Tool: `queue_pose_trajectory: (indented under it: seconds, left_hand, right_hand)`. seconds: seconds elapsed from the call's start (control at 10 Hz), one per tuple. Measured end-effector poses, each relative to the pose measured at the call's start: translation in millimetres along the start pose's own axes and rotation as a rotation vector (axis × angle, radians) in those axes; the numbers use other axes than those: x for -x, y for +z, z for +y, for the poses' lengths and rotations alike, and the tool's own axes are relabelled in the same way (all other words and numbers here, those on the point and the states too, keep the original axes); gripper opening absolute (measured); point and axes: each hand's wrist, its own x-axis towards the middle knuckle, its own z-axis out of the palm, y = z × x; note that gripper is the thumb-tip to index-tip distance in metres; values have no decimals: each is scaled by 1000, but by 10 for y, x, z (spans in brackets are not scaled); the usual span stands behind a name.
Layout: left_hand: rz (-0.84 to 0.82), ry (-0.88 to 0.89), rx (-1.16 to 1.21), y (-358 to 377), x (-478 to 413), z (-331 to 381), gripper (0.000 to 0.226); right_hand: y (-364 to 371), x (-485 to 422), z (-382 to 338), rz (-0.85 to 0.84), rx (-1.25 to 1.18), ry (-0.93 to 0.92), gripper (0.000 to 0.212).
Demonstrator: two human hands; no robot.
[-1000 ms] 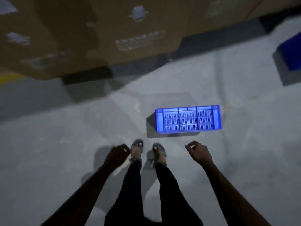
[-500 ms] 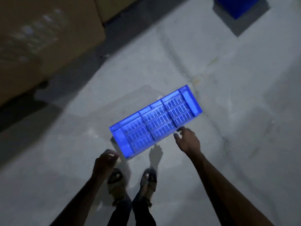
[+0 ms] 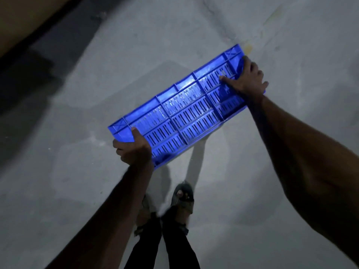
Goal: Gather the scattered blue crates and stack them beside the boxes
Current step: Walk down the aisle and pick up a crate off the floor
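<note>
Blue slatted crate (image 3: 186, 111) at frame centre, gripped at both short ends: left hand (image 3: 134, 150) clamps the lower-left end, right hand (image 3: 247, 79) the upper-right. Advised: keep it level, carry toward cardboard box (image 3: 23, 18) upper left

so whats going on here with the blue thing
A person is holding a blue crate by its two short ends, the left hand gripping the nearer end and the right hand the farther one. It sits slanted across the view and looks lifted off the concrete floor, just ahead of their sandalled feet. The edge of a cardboard box shows at the top left; no stack is in view.
</note>
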Motion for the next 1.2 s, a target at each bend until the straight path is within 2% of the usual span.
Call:
queue_pose_trajectory:
  seconds: [0.1, 0.2, 0.3, 0.4, 0.5, 0.6, 0.7, 0.8, 0.9, 1.0, 1.1, 1.2]
  left_hand:
    - [-192, -552, 151, -168, 11, 106, 76]
    - [-314, -646, 269, -391, -46, 335, 89]
    - [-232, -733, 320, -371, -168, 358, 111]
    - [-243, -779, 536, -399, -294, 429, 142]
    - [-275, -700, 591, -491, -291, 587, 128]
    - [-259, -604, 541, -573, -269, 765, 103]
    - [-256, -477, 536, -543, -319, 757, 89]
    - [-277, -410, 572, -382, -457, 598, 87]
    - [-357, -333, 582, -310, -557, 418, 89]
    - [-380, -339, 490, -249, -626, 47, 74]
    - [-462, -365, 329, -226, -558, -381, 70]
    - [-569, -347, 261, -107, -496, -762, 58]
  right_hand:
    - [30, 10, 3, 17, -88, 60, 118]
    - [-2, 20, 9, 30, -120, 106, 122]
    - [-41, 66, 207, 24, -157, 178, 108]
    - [-99, 183, 499, 32, -333, 309, 106]
    - [-85, 285, 801, 59, -422, 388, 100]
    - [-98, 470, 953, 114, -459, 414, 87]
    - [-49, 737, 1080, 206, -526, 425, 78]
    - [144, 1111, 1245, 240, -655, 454, 67]
    - [482, 1494, 1455, 187, -797, 510, 56]
    - [841, 1868, 1571, 98, -865, 567, 36]
    - [1265, 2199, 1646, -8, -971, 685, 29]
    - [1791, 2410, 1751, -131, -1086, 718, 65]
